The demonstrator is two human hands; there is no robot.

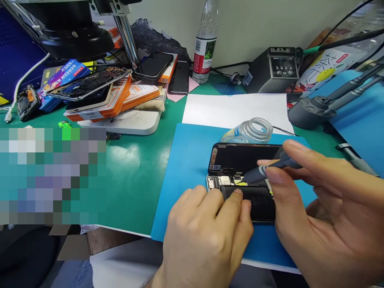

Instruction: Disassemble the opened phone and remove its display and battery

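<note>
An opened smartphone (260, 206) lies on the blue mat, its screen panel (249, 157) tilted up behind the body and its battery and circuit parts exposed. My left hand (207, 236) bends over the left side of the body, fingers curled and index fingertip pressing at the battery's upper edge; its thumb is hidden. In a pinch of thumb and fingers, my right hand (327, 208) grips a dark grey screwdriver (259, 173). Its thin tip points down left at the bare strip above the battery, and contact cannot be made out. The right hand covers the phone's right end.
Behind the phone are a clear container (250, 130), white paper (234, 110) and an upright water bottle (205, 44). A grey tool holder (312, 111) stands right. Phones and orange boxes (117, 100) pile up at the left beneath a black microscope head (75, 34). The lower left is pixelated.
</note>
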